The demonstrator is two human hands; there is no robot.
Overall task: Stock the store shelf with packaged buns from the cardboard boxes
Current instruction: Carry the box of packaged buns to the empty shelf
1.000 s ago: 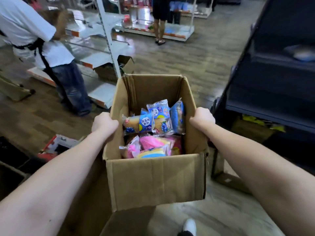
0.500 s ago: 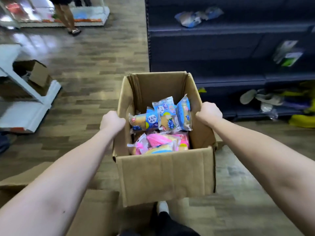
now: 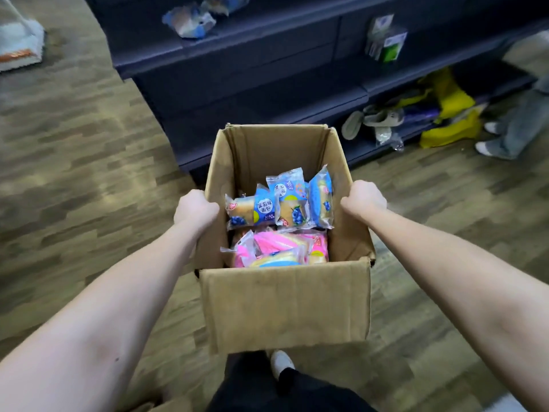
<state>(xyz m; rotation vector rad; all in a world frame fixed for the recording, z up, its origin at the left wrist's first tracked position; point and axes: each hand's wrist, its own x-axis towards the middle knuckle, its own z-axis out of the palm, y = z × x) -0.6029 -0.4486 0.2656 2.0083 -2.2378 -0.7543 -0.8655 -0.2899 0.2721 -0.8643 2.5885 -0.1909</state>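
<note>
I hold an open cardboard box (image 3: 285, 304) in front of me, off the floor. My left hand (image 3: 194, 208) grips its left wall and my right hand (image 3: 364, 200) grips its right wall. Inside lie blue-wrapped packaged buns (image 3: 282, 206) at the far side and pink-wrapped buns (image 3: 282, 248) nearer me. The dark store shelf (image 3: 267, 93) stands just beyond the box, with a few blue bun packs (image 3: 190, 22) on an upper level.
Slippers (image 3: 374, 120), yellow bags (image 3: 451, 114) and small packets lie on the shelf's lowest level at right. Another person's legs and shoes (image 3: 505, 135) stand at the far right. A white shelf base (image 3: 17, 40) sits at top left. Wood-pattern floor surrounds me.
I have turned right and stepped closer with the box; the dark shelf now fills the top of the view and the white shelving has slid off left. Both hands keep their grip.
</note>
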